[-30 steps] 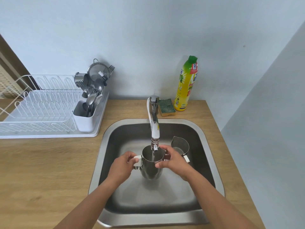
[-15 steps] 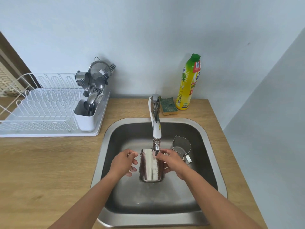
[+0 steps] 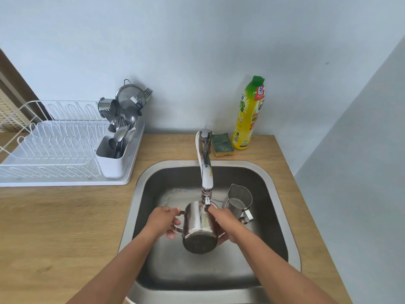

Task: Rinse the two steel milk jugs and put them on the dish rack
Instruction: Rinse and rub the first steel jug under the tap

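I hold a steel milk jug [image 3: 199, 229] over the sink [image 3: 144, 207], just below the tap spout [image 3: 207, 187]. It is tipped away from me, so its round base faces the camera. My left hand [image 3: 162, 222] grips its handle on the left. My right hand [image 3: 225, 224] wraps the jug's right side. A second, smaller steel jug [image 3: 238, 202] stands upright in the sink to the right, close behind my right hand. The white dish rack [image 3: 54, 150] sits on the counter at the left, with no jug on it.
A white cutlery holder [image 3: 114, 159] full of spoons and steel utensils stands at the rack's right end. A green-yellow sponge [image 3: 222, 144] and a yellow dish-soap bottle [image 3: 248, 115] stand behind the sink. A wall closes the right side.
The jug has gone from upright under the spout to tipped over, its base now turned towards me. Both hands stayed on it. The camera moved slightly.
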A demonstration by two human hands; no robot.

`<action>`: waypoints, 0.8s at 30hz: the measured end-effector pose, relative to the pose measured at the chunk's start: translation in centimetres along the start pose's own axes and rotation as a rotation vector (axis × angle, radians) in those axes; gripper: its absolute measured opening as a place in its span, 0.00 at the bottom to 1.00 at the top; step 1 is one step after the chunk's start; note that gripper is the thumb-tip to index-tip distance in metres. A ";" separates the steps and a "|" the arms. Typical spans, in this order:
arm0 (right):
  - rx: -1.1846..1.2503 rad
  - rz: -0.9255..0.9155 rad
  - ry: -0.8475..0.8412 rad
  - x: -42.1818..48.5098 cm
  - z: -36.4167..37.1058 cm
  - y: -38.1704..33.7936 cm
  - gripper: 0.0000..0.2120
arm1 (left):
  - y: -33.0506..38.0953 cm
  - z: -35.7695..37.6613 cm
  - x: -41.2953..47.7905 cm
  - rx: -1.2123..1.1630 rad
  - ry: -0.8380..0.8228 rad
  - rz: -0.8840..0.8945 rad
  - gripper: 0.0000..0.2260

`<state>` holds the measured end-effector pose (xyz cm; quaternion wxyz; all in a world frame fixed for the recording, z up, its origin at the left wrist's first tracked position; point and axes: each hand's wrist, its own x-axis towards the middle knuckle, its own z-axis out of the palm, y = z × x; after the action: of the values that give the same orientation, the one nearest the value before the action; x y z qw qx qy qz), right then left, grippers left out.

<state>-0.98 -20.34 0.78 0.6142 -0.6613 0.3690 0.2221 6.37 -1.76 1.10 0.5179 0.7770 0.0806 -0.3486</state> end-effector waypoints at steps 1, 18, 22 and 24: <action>0.002 0.013 0.005 -0.1 0.0 -0.1 0.23 | 0.2 0.0 -0.1 -0.023 -0.008 -0.006 0.11; -0.014 0.076 -0.005 -1.3 0.4 -0.8 0.27 | -0.1 0.0 -0.1 -0.083 -0.110 -0.049 0.13; -0.143 -0.047 0.067 -1.9 0.5 -0.4 0.33 | -1.0 0.1 -0.3 -0.067 -0.155 -0.061 0.11; -0.203 -0.089 0.109 -2.4 0.3 -0.1 0.36 | -1.4 0.4 -0.5 -0.053 -0.175 -0.078 0.11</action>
<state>-2.33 -19.56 2.56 0.5323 -0.7469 0.3478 0.1946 5.16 -1.40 0.26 0.5293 0.7261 0.0742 -0.4326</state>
